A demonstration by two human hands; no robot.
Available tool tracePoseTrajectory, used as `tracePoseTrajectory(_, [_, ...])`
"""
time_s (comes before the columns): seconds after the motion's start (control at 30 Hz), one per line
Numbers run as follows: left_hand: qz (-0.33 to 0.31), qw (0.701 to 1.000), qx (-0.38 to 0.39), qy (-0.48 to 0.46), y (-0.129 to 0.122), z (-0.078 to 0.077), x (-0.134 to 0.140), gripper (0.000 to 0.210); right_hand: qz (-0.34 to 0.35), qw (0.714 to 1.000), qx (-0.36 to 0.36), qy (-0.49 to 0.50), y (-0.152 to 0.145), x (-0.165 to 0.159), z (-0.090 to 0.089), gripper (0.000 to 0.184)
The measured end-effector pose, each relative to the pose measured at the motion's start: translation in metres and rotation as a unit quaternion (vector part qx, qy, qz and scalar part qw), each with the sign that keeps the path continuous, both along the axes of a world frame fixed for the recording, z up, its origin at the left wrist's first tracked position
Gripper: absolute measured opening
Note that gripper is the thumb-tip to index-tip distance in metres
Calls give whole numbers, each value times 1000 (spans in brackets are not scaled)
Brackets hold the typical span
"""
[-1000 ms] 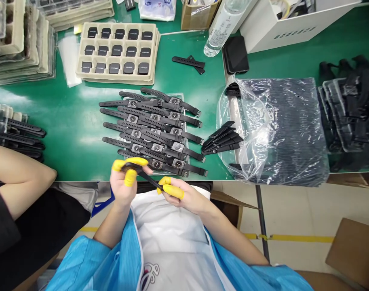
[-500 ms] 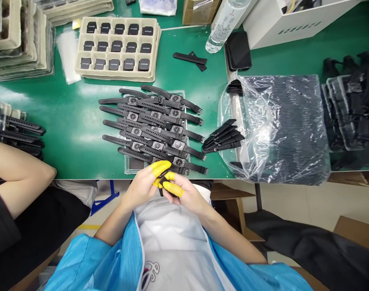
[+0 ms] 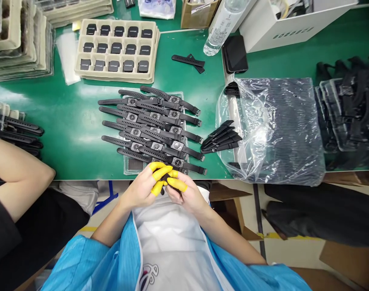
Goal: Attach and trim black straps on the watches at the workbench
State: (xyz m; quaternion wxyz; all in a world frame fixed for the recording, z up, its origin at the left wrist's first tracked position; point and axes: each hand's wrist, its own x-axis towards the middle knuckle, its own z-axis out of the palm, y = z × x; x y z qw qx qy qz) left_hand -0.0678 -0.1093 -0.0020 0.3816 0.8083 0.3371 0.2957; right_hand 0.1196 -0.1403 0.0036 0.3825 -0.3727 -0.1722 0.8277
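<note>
Head view: I see both hands' fingers pinching a small black watch part between them, just below the worktop edge.

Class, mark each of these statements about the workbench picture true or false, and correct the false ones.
1. Both hands, left hand and right hand, meet at the near table edge around a small black part. True.
2. The fingertip covers are blue. False: they are yellow.
3. The beige tray holds fifteen dark square modules in three rows. True.
4. The black watches hang from a rack. False: they lie in overlapping rows on the green table.
5. The clear plastic bottle lies behind the tray's right side. True.
</note>
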Motion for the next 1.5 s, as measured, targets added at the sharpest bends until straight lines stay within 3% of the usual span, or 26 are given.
tracePoseTrajectory(0.3, [0, 989, 88, 122, 2, 11, -12, 54, 43, 998, -45, 10, 6, -3, 3, 46])
tracePoseTrajectory(0.47, [-32, 994, 77, 76, 15, -3, -22, 59, 88, 996, 20, -3, 16, 0, -3, 53])
tracePoseTrajectory(0.57, [-21, 991, 109, 79, 18, -6, -23, 66, 71, 982, 116, -129, 18, 5, -3, 53])
tracePoseTrajectory(0.67, [-1, 985, 143, 100, 20, -9, -33, 68, 83, 900, 256, -342, 20, 13, 3, 40])
tracePoseTrajectory(0.73, [34, 980, 143, 132, 25, -14, -47, 65, 127, 846, 314, -412, 23, 20, 6, 28])
tracePoseTrajectory(0.87, [81, 964, 144, 208, 36, -17, -83, 53, 152, 786, 383, -460, 25, 30, 9, 17])
tracePoseTrajectory(0.97, [71, 954, 156, 248, 34, 1, -98, 30, 126, 744, 428, -498, 20, 27, 5, 22])
tracePoseTrajectory(1.03, [91, 943, 144, 286, 32, 15, -101, 28, 126, 713, 448, -524, 18, 22, 0, 28])
tracePoseTrajectory(1.13, [71, 944, 70, 315, 34, 28, -103, 26, 135, 658, 483, -562, 18, 10, -8, 31])
tracePoseTrajectory(1.23, [54, 936, 6, 347, 38, 29, -106, 30, 162, 600, 504, -600, 21, -2, -11, 30])
tracePoseTrajectory(1.33, [70, 927, 5, 368, 43, 23, -108, 29, 188, 542, 507, -643, 25, -10, -12, 27])
tracePoseTrajectory(1.43, [110, 933, 39, 339, 45, 15, -106, 23, 182, 515, 503, -670, 28, -9, -13, 26])
tracePoseTrajectory(1.5, [168, 942, 46, 288, 40, 12, -103, 18, 154, 528, 500, -669, 27, -5, -11, 26])
